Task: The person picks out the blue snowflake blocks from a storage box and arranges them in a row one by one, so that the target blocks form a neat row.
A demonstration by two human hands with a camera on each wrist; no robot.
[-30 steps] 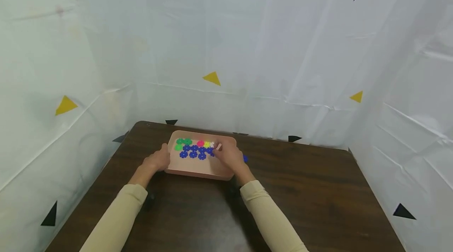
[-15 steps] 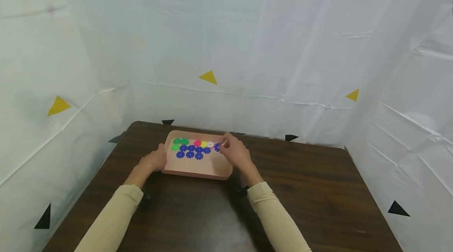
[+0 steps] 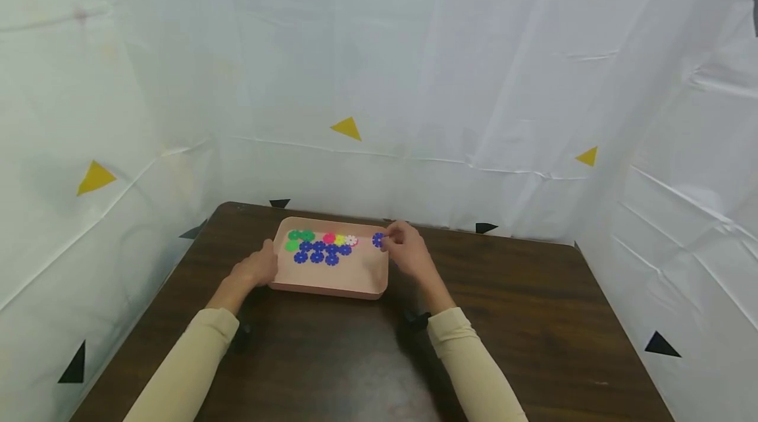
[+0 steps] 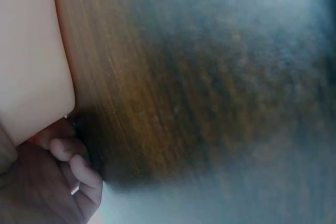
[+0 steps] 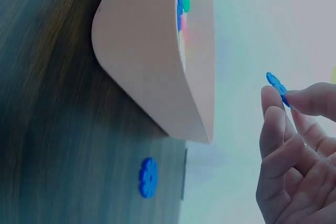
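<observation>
My left hand grips the left side of a pale pink tray; in the left wrist view its fingers curl beside the tray's corner. My right hand is over the tray's far right corner, thumb and forefinger pinching a blue flower-shaped disc. Inside the tray lie several blue discs, a few green discs, and one pink disc, one yellow disc and one white disc in a row.
Another blue disc lies on the dark wooden table outside the tray, near its right side; in the head view it is hidden. White sheeting with coloured triangles hangs behind and at both sides.
My right hand has moved right from among the discs to the tray's far right corner, carrying the blue disc. The left hand keeps its hold on the tray. The head view has shifted slightly.
</observation>
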